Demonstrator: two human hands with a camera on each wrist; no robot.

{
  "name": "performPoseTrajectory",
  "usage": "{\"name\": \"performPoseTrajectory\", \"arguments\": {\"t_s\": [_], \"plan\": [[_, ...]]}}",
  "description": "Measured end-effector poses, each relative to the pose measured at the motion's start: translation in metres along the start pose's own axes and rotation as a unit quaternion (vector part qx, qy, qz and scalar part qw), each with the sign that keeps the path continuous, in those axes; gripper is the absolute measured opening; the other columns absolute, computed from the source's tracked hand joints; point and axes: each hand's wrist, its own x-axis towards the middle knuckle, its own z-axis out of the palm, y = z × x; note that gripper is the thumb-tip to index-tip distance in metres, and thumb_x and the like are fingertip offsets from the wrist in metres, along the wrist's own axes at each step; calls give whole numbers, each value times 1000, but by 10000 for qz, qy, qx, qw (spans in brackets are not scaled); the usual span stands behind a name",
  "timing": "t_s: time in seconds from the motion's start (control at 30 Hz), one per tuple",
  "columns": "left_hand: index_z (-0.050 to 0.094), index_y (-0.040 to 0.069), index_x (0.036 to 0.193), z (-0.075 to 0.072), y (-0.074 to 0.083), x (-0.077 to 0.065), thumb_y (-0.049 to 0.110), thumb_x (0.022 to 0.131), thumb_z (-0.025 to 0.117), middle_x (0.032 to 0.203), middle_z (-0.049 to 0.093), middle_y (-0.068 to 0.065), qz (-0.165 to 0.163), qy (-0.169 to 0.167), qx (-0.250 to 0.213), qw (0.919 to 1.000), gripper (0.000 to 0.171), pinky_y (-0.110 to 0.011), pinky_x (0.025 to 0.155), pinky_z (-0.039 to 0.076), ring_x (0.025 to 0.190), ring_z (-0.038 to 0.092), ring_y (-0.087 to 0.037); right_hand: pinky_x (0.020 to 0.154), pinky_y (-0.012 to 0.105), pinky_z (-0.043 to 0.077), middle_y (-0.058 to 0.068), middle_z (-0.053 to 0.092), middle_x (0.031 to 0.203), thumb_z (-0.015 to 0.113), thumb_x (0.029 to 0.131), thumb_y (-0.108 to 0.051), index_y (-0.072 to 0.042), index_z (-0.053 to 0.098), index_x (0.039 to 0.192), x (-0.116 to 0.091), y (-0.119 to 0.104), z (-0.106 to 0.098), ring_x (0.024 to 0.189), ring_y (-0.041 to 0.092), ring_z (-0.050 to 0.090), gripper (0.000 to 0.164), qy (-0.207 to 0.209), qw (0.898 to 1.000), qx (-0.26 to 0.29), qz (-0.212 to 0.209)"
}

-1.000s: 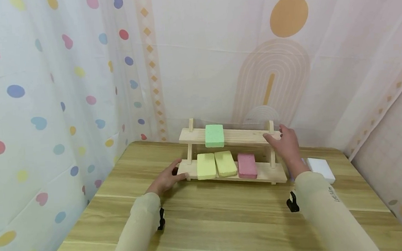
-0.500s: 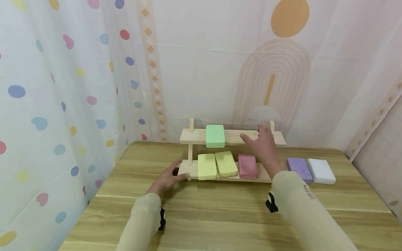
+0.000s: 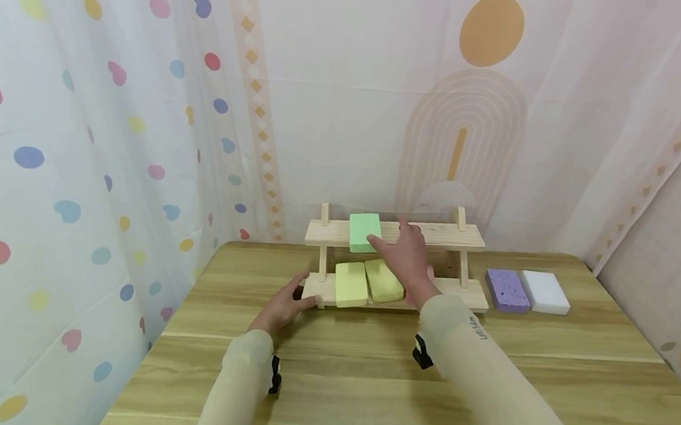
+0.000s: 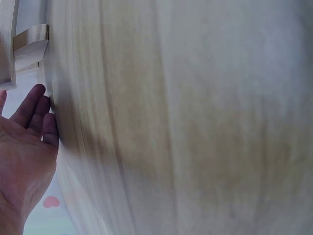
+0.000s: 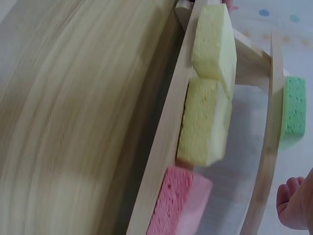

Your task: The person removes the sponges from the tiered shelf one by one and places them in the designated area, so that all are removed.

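Right hand (image 3: 405,255), fingers loose, holding nothing, is hovering just right of the green sponge (image 3: 363,229), which is sitting on the left half of the upper shelf (image 3: 441,233). Left hand (image 3: 280,307), fingers relaxed, is resting at the left end of the lower shelf (image 3: 459,290); two yellow sponges (image 3: 351,284) and a pink sponge (image 5: 177,203) are lying along it.

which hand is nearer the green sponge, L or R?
Right. The right hand is just right of the green sponge; contact unclear. The left hand is farther, down by the left end of the lower shelf.
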Motion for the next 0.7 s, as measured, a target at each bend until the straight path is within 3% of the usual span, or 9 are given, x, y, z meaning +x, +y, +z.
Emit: {"name": "performPoseTrajectory", "arguments": {"t_s": [0.4, 0.7], "plan": [[22, 16, 159, -1, 0, -2, 47, 93, 68, 156, 28, -26, -66, -7, 28, 10000, 86, -60, 112, 24, 143, 25, -44, 108, 50, 37, 24, 37, 147, 70, 85, -60, -3, 30, 154, -1, -11, 33, 136, 39, 37, 98, 201, 9987, -211, 408], [24, 17, 159, -1, -2, 2, 48, 92, 68, 151, 38, -24, -47, 8, 0, 10000, 86, -58, 110, 29, 139, 35, -41, 105, 50, 38, 24, 40, 144, 74, 81, -61, -2, 32, 153, -2, -20, 46, 132, 39, 39, 102, 459, 9967, -385, 544]]}}
